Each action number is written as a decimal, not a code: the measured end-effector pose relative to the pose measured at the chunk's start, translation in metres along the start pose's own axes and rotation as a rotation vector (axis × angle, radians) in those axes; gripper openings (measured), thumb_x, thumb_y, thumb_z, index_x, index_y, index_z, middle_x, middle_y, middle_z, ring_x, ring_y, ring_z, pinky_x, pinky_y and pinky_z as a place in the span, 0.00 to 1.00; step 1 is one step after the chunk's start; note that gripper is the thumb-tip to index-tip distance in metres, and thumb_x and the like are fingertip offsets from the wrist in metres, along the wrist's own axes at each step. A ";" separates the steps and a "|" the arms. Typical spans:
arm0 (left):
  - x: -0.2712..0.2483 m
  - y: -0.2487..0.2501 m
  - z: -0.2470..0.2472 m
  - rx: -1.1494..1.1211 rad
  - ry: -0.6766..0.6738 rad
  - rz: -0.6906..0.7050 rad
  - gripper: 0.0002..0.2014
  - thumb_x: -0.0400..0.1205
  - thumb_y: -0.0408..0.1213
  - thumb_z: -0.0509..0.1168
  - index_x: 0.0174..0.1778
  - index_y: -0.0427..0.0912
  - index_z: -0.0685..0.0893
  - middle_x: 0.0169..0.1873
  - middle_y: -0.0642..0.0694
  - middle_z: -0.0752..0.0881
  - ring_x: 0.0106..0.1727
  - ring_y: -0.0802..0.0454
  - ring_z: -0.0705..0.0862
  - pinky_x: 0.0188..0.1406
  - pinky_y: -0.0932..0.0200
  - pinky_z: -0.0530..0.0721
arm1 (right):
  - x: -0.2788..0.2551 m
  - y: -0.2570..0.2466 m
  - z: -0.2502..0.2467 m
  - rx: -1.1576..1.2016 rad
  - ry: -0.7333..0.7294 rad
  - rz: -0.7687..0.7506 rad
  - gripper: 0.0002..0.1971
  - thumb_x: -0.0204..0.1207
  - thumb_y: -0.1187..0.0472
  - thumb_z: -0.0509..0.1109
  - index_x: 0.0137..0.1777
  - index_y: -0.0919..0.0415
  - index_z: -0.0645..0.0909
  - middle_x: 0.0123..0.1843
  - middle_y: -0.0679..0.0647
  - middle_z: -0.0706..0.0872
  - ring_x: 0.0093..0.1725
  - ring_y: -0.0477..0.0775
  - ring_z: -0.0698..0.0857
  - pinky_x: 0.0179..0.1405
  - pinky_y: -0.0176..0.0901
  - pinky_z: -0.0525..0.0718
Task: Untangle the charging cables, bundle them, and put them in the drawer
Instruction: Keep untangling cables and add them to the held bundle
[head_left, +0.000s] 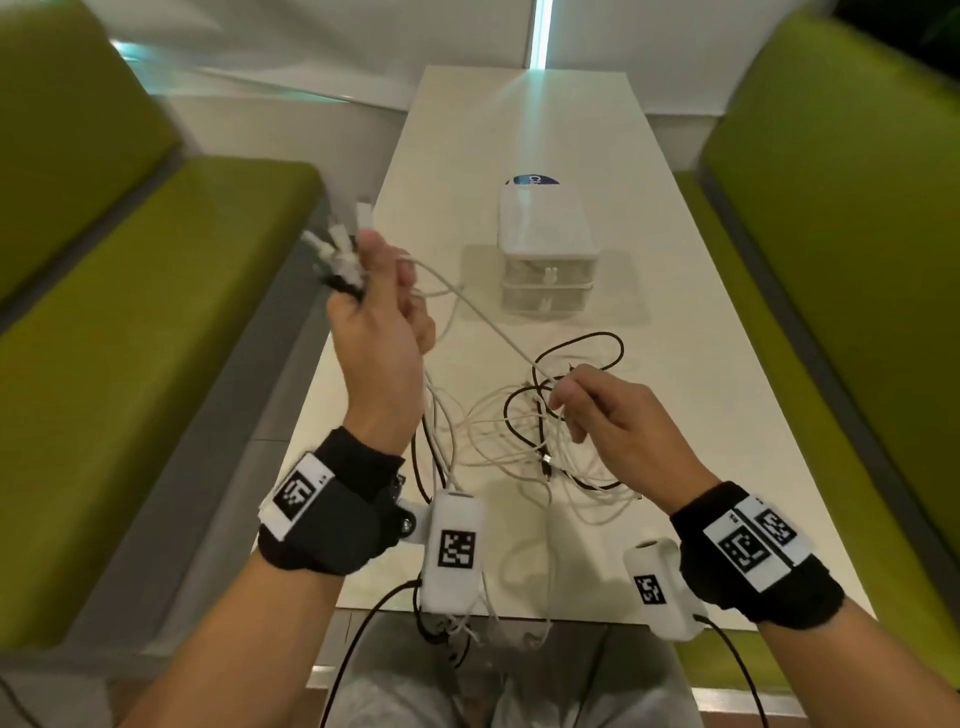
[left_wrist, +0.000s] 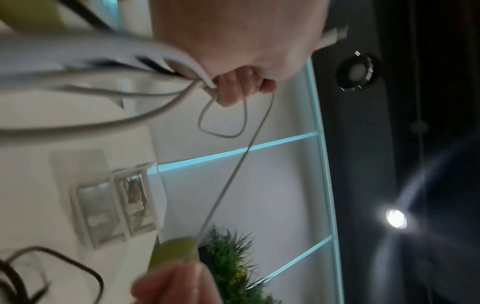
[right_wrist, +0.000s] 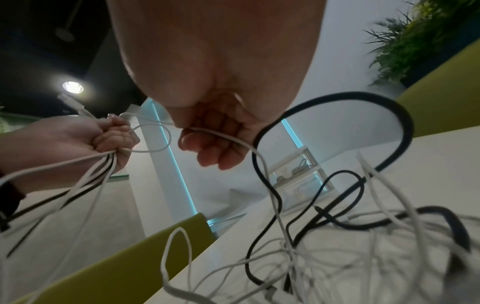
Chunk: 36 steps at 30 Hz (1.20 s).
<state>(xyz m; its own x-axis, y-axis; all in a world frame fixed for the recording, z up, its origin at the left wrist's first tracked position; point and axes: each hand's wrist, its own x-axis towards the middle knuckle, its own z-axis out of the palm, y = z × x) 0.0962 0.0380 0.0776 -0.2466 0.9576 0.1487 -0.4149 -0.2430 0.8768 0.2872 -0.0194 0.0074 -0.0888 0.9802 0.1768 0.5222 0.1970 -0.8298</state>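
Right hand (head_left: 618, 415) pinching white cable (head_left: 488, 322), left hand (head_left: 379, 317) fisted around gathered cable ends (head_left: 340, 249)

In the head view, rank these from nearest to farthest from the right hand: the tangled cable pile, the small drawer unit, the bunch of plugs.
From the right hand:
1. Tangled cable pile, on the table just beside it.
2. Small drawer unit, farther up the table.
3. Bunch of plugs, held up in the left hand, far left.

Cable tangle (head_left: 545, 441) lies on the table (head_left: 649, 291), drawer unit (head_left: 546, 249) behind it.
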 end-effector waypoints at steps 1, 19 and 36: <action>0.001 0.002 0.000 -0.042 0.028 -0.002 0.18 0.90 0.46 0.54 0.34 0.45 0.73 0.25 0.56 0.73 0.20 0.61 0.59 0.16 0.62 0.54 | 0.002 -0.001 -0.001 -0.044 -0.010 -0.009 0.12 0.86 0.56 0.61 0.43 0.57 0.81 0.28 0.48 0.78 0.29 0.44 0.75 0.32 0.31 0.72; -0.038 -0.050 -0.009 0.633 -0.425 -0.019 0.13 0.84 0.40 0.62 0.37 0.42 0.87 0.23 0.53 0.74 0.28 0.52 0.69 0.29 0.43 0.77 | 0.010 -0.019 0.019 -0.101 0.144 -0.170 0.09 0.86 0.54 0.61 0.58 0.48 0.82 0.24 0.41 0.75 0.26 0.42 0.75 0.27 0.30 0.67; -0.005 0.034 -0.006 0.056 -0.108 0.264 0.19 0.90 0.41 0.51 0.34 0.45 0.74 0.21 0.58 0.70 0.20 0.58 0.59 0.16 0.61 0.57 | 0.017 0.022 0.006 -0.443 -0.116 -0.099 0.22 0.83 0.40 0.51 0.36 0.55 0.73 0.32 0.50 0.79 0.38 0.51 0.76 0.37 0.48 0.75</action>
<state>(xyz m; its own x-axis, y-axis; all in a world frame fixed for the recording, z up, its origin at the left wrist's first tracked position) 0.0783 0.0238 0.1041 -0.2440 0.8739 0.4204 -0.2987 -0.4801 0.8248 0.2917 0.0013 -0.0108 -0.2371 0.9578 0.1625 0.8158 0.2872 -0.5019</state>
